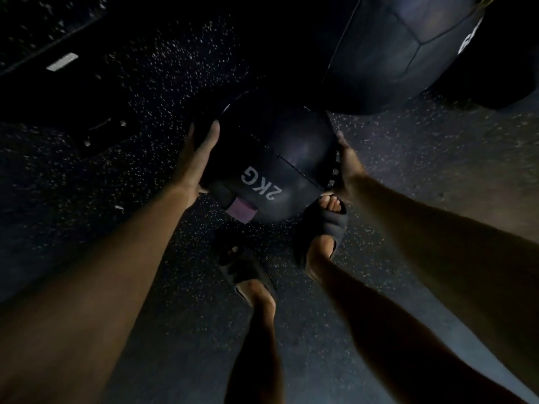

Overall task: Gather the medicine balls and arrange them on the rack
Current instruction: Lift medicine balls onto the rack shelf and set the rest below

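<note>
Just below and left of the larger medicine ball (393, 53), the 2KG medicine ball (277, 170) is clamped between the left hand (201, 158) and right hand (347, 167), fingers curved round its sides; even inward pressure should prevent slipping.

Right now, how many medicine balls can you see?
2 for sure: the 2KG ball, held between the left hand and right hand, and a bigger ball at the top right. The dark shape beside it may be a third; too dim to tell.
</note>
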Demonstrator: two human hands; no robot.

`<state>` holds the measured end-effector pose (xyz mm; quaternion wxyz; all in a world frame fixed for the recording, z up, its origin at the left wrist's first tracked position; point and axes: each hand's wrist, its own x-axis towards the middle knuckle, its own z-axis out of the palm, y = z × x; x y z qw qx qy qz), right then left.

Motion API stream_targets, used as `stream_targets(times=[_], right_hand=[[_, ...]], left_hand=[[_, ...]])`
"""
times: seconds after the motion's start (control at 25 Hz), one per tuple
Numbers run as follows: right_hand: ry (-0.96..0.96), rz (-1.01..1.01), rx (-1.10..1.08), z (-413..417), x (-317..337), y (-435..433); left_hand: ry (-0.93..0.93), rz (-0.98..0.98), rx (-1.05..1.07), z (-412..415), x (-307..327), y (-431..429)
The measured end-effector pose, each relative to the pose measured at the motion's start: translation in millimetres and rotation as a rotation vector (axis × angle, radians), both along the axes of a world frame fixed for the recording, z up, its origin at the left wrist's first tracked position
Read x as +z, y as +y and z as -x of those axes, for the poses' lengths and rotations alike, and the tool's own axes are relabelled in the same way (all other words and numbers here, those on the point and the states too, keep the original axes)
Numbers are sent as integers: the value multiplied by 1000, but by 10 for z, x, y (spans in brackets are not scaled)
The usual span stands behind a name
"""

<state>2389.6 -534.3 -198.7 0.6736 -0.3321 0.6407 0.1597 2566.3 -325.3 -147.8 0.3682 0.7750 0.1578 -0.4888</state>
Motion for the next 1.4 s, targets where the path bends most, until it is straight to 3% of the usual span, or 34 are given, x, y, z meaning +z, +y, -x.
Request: stream_targets(times=[0.2,0.36,0.72,1.12,1.4], right_hand=[[-84,12,-72,69,117,15],[-95,31,-82,317,701,25],[-94,259,195,476,3307,245],[-411,652,323,477,5995,919],[-658,864,373,327,7235,1357]], left_hand=[[-81,18,111,294,176,11],[-61,70,181,585,744,131],[-164,72,225,994,2864,668],[-512,263,206,913,5377,1335],[-730,339,190,807,6680,1840]])
